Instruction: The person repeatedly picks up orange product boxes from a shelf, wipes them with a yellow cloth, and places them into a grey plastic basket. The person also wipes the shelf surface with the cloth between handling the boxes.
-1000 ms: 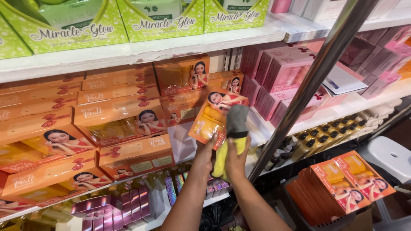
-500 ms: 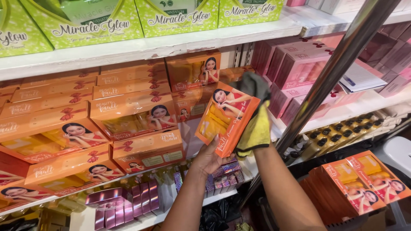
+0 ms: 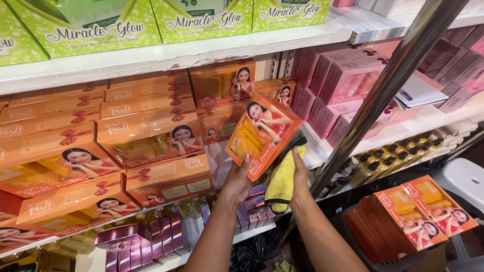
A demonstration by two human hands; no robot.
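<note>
fingers [image 3: 245, 162] of the left hand [image 3: 238, 182] are curled round the lower edge of an orange cardboard gift box with a clear window and a printed portrait [image 3: 263, 135], thumb to one side, propping it up tilted in front of the shelf. the right hand [image 3: 298, 176] is closed on a yellow microfibre cloth with a dark edge [image 3: 282, 181], pressing it to the box's lower right side, with most of the cloth hanging below the box.

compared with half a second ago, the cloth has slid down from the top corner of the box to its bottom edge, and the box has turned a little so its windowed front faces up and left. that reads as one wiping pass along the right side finished, with the box not yet back among the others.

behind it, a white shelf board [image 3: 151, 58] carries stacked matching orange boxes [image 3: 146, 133], with green boxes [image 3: 201, 17] on the tier above and pink boxes [image 3: 348, 75] to the right. a slanting metal pole [image 3: 383, 95] crosses just right of the hands. lower right, a dark basket [image 3: 353, 236] holds more orange boxes [image 3: 428, 211], well apart from the held one.
</note>
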